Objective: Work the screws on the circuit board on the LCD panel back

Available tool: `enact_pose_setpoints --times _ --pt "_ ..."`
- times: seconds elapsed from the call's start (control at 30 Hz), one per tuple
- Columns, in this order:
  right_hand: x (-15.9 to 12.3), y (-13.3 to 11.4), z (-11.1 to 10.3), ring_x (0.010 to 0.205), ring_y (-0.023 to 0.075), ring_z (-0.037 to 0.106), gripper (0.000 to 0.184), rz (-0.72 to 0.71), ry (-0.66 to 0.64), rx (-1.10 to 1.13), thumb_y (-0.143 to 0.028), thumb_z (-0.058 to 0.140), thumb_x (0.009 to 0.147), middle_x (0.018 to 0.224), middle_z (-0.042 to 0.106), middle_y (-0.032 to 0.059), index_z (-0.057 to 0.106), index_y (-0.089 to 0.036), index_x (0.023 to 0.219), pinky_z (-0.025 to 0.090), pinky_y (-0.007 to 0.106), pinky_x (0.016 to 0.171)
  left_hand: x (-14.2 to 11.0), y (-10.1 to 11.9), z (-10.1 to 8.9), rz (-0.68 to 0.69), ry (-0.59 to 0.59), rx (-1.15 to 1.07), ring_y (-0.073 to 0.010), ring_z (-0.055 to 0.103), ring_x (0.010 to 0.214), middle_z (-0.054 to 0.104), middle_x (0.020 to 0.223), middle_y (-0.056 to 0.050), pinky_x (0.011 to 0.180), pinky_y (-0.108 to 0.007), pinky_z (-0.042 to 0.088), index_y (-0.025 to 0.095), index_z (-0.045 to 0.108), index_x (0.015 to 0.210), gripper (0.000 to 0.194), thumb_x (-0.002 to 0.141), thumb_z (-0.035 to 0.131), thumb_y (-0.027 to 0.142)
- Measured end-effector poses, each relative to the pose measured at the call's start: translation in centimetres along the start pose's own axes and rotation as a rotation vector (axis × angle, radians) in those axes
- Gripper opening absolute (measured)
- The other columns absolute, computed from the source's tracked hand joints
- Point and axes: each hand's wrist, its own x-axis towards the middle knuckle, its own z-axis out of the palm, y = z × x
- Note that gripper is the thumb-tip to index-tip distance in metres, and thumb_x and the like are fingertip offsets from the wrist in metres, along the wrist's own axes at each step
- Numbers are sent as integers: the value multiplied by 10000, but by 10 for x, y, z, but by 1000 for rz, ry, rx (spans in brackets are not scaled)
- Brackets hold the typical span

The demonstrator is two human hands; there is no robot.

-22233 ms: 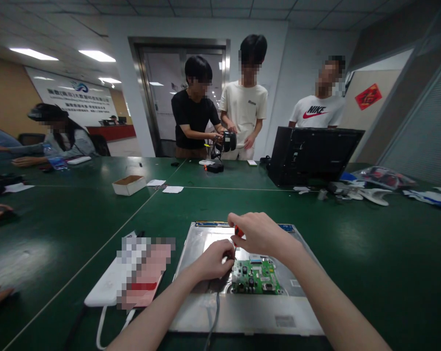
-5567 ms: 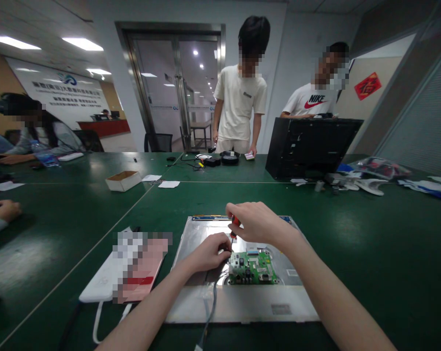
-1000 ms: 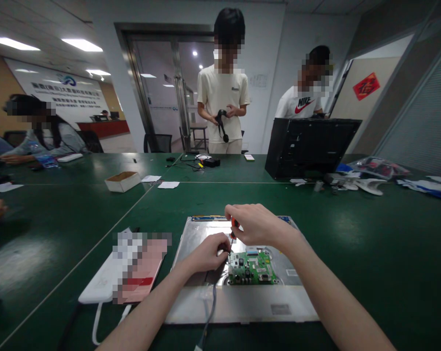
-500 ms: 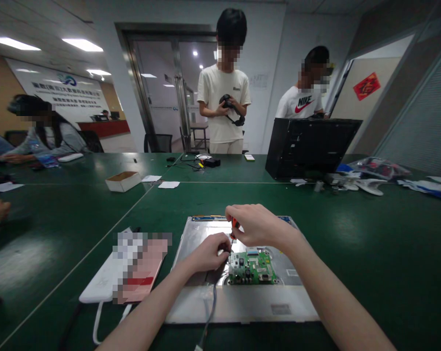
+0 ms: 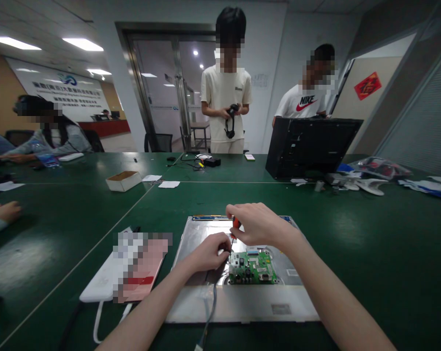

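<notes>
My right hand (image 5: 257, 225) grips the orange-red handle of a screwdriver (image 5: 235, 224), with its thin shaft pointing down. The shaft's tip is by the upper left corner of a green circuit board (image 5: 255, 268); whether it sits in a screw I cannot see. Beside that corner, my left hand (image 5: 210, 252) is closed, thumb and forefinger together near the shaft; what they pinch is hidden. Beneath both hands a silvery display panel (image 5: 242, 304) lies flat on the table, bearing the board. A grey cable (image 5: 214, 300) runs from near the board over the panel's front edge.
Left of the panel lie a white power bank (image 5: 99, 280) and a pinkish flat device (image 5: 147, 273) with white cables. Farther off are an open box (image 5: 123, 181), a black monitor housing (image 5: 311, 146) and plastic bags (image 5: 381, 167). Co-workers surround the table; one's hand (image 5: 6, 211) rests at far left.
My hands and the screwdriver have barely moved. Across the table, the standing person has lowered a black strapped device. At far left, a co-worker's hand reaches a little farther into view.
</notes>
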Motion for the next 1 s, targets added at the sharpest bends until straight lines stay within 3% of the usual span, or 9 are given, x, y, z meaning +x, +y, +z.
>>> enact_pose_setpoints --times 0.27,0.53,0.83,1.0 --pt "0 1 3 708 170 619 198 6 13 -33 -217 517 806 861 693 31 522 -205 1003 200 279 513 0 1 0 -7 -3 3 -146 482 707 584 786 -13 640 -241 377 157 578 814 171 685 498 79" --pt "3 1 1 734 189 636 188 71 -30 -78 -368 552 871 854 696 34 524 -222 986 208 280 524 0 1 0 -9 -3 -4 -146 480 707 574 773 -9 632 -240 371 156 574 813 171 685 490 80" --pt "-1 0 2 729 160 604 192 -24 6 -1 -213 528 802 922 684 35 520 -202 993 231 277 537 0 -1 1 8 3 4 -142 480 702 576 786 -14 634 -236 371 153 575 803 152 693 500 81" --pt "3 1 4 700 179 623 155 43 21 -52 -317 541 854 824 694 19 532 -221 976 197 275 513 0 0 0 3 4 1 -144 481 711 577 786 -11 631 -234 370 156 572 816 161 696 497 80"
